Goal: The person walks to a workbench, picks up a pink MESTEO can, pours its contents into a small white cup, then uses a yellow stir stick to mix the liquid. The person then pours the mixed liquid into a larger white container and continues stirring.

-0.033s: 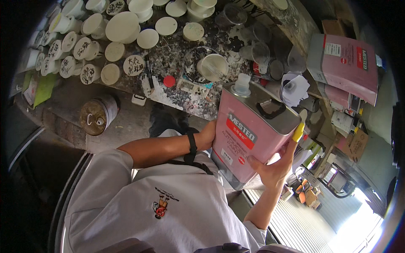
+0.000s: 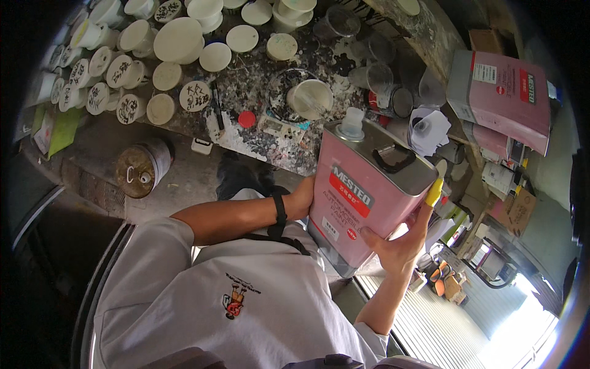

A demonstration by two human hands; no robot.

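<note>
A pink rectangular metal paint can (image 2: 353, 200) leans, slightly tilted, in front of my body. My left hand (image 2: 301, 197) grips its left side, its fingers hidden behind the can. On the other side my right hand (image 2: 399, 246) presses its thumb to the front face. A yellow-handled tool (image 2: 434, 192) with a pale tip sticks up from that hand. The can's grey top carries a clear plastic spout (image 2: 352, 125) and a black handle (image 2: 393, 161). Just beyond, a white cup (image 2: 310, 98) containing a clear stick stands by a small digital scale (image 2: 279, 126).
The paint-stained table (image 2: 258, 80) bears many white lidded tubs (image 2: 178, 40), a red cap (image 2: 246, 119), a black marker (image 2: 217, 107) and clear cups (image 2: 372, 76). Another pink can (image 2: 507, 92) stands at right. A rusty-topped drum (image 2: 144, 169) sits on the floor at left.
</note>
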